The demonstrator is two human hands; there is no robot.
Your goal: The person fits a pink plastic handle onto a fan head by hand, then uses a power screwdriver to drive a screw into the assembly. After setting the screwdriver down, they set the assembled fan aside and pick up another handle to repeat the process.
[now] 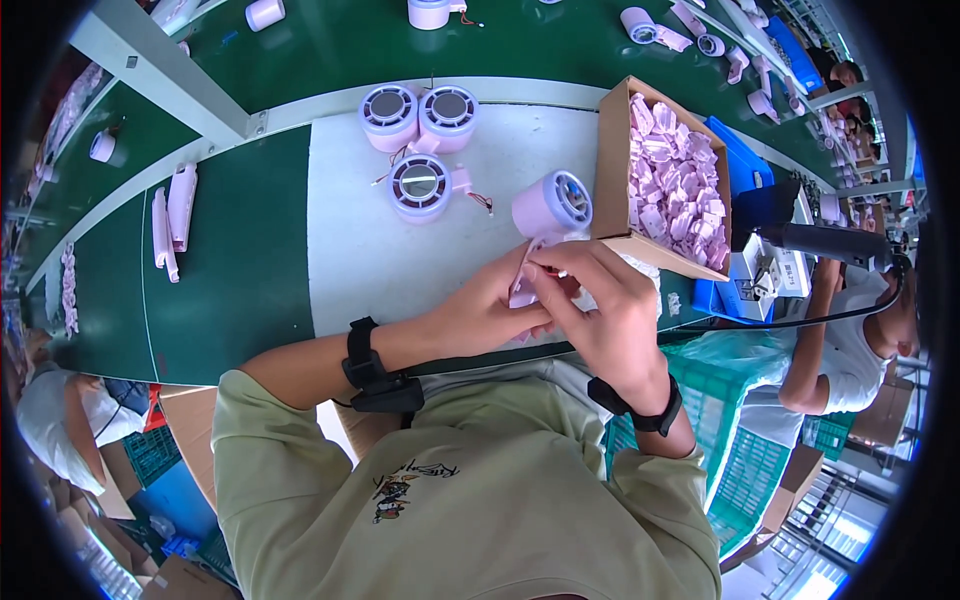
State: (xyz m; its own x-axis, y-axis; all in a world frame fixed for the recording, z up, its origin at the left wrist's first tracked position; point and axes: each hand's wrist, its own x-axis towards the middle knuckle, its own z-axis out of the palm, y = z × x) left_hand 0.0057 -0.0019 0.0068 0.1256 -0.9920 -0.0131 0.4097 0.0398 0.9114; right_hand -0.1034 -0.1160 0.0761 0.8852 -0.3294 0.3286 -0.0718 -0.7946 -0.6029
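A lilac round fan housing lies tilted on the white mat, its grille facing the far right. From its near end a lilac plastic handle piece runs down into my fingers. My left hand is closed round this handle piece from the left. Over it, my right hand has thumb and fingers pinched together at the piece. A small white bit shows by those fingertips, too small to name. Three more lilac fan housings stand grouped on the mat, grilles up, with short wires at their sides.
Right of the mat, a cardboard box holds many small lilac parts. Beyond it are blue bins and a black tool with a cable. Lilac shells lie on the green table at left. A teal crate stands near my right elbow.
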